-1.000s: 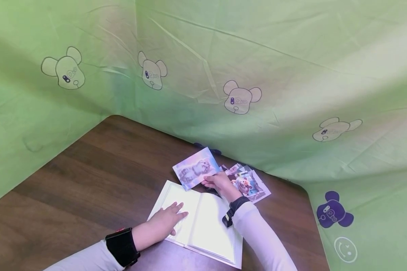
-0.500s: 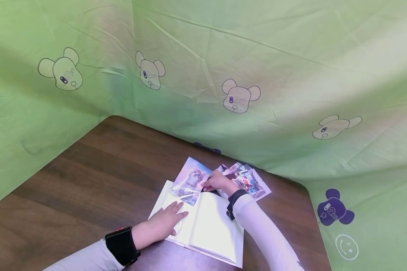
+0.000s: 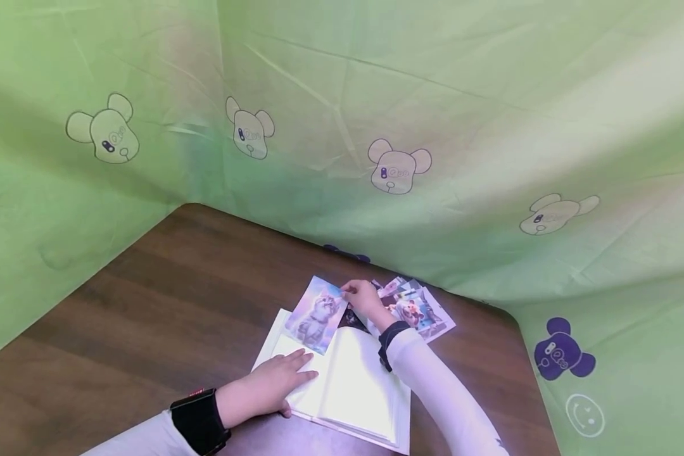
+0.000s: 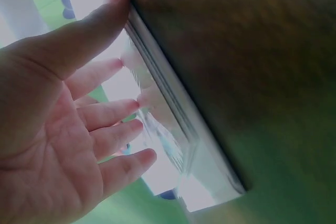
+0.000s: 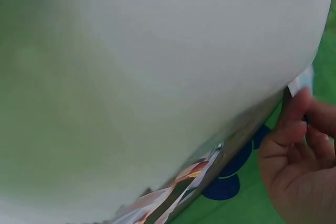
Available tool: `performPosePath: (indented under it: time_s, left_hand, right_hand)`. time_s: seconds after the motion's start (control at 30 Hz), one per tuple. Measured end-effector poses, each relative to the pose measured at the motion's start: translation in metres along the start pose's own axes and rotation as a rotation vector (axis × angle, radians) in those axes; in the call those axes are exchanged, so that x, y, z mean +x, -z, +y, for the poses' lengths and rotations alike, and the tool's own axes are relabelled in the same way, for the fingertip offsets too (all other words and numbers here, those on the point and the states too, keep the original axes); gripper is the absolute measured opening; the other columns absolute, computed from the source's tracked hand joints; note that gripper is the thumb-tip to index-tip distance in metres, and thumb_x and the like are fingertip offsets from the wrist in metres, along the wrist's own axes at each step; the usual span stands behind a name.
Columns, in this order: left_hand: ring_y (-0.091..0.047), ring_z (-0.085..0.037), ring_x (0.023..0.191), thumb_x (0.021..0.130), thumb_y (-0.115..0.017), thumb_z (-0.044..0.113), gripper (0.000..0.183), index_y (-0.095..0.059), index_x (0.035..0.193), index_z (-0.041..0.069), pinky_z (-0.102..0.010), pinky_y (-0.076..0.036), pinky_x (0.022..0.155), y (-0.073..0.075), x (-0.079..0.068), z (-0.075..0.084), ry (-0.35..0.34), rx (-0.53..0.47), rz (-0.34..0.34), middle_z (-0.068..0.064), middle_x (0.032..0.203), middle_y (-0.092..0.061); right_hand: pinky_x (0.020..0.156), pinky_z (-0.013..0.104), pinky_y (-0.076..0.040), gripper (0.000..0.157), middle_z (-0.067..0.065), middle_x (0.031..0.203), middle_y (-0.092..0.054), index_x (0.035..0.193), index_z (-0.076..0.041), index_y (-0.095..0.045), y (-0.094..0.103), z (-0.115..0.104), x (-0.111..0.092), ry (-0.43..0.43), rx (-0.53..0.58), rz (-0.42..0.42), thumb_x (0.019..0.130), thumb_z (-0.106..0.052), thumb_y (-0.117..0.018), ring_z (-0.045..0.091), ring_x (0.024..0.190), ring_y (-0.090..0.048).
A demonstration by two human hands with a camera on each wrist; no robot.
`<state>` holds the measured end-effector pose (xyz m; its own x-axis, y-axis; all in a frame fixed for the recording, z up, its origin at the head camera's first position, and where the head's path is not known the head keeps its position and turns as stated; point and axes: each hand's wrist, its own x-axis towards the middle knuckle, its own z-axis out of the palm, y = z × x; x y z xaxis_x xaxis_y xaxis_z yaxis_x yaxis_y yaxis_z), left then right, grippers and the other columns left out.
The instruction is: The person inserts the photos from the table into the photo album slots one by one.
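Note:
A photo album (image 3: 358, 387) with white pages lies spread on the table. My left hand (image 3: 269, 384) rests on its left page, fingers stretched out; in the left wrist view the thumb (image 4: 113, 9) is at the album's near edge. Thumb and fingertips of my right hand (image 3: 367, 300) pinch the upper right corner of a kitten photo (image 3: 318, 315). The lower part of that photo overlaps the top of the left page. In the right wrist view a corner of the photo (image 5: 303, 80) shows at the fingertips, while a raised white page (image 5: 199, 51) hides most of the rest.
Several other photos (image 3: 427, 311) lie in a loose pile right of the album, near the back edge of the brown wooden table (image 3: 165, 304). Green cloth (image 3: 319, 190) printed with bear heads hangs close behind the table.
The kitten photo has come down and turned from lying slantwise beyond the album to overlapping the left page. My right hand shifted its hold to the upper right corner. The left hand barely moved.

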<state>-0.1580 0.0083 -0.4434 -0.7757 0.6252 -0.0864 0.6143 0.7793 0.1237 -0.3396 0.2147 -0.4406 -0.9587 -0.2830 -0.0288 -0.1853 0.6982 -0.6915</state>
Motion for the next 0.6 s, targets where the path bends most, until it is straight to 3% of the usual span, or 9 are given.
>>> performPosePath:
  time_s: [0.1,0.33,0.6]
  left_hand:
    - [-0.054,-0.026,0.141,0.065,-0.092,0.033,0.075,-0.066,0.135,0.022,-0.042,-0.056,0.101,-0.004,-0.002,0.002,-0.003,0.025,0.016,-0.009,0.149,-0.059]
    - [-0.054,-0.024,0.140,0.063,-0.092,0.032,0.077,-0.066,0.135,0.024,-0.042,-0.056,0.100,-0.015,-0.007,0.009,0.010,0.047,0.025,-0.006,0.149,-0.059]
    - [-0.052,-0.024,0.142,0.064,-0.093,0.031,0.079,-0.064,0.137,0.029,-0.044,-0.056,0.102,-0.009,-0.002,0.008,0.031,0.107,0.008,-0.005,0.151,-0.057]
  right_hand:
    - [0.062,0.021,-0.049,0.015,0.019,0.090,-0.076,0.105,0.004,-0.076,-0.001,0.001,-0.001,-0.010,-0.012,0.000,0.094,-0.003,-0.067,0.018,0.062,-0.065]
    - [0.057,0.019,-0.046,0.015,0.018,0.091,-0.077,0.104,0.004,-0.077,-0.004,0.007,-0.003,-0.027,0.024,-0.030,0.093,-0.004,-0.070,0.022,0.060,-0.064]
    - [0.057,0.020,-0.046,0.016,0.018,0.095,-0.078,0.105,0.004,-0.078,-0.004,0.001,0.001,-0.025,0.048,-0.083,0.093,-0.004,-0.070,0.009,0.053,-0.052]
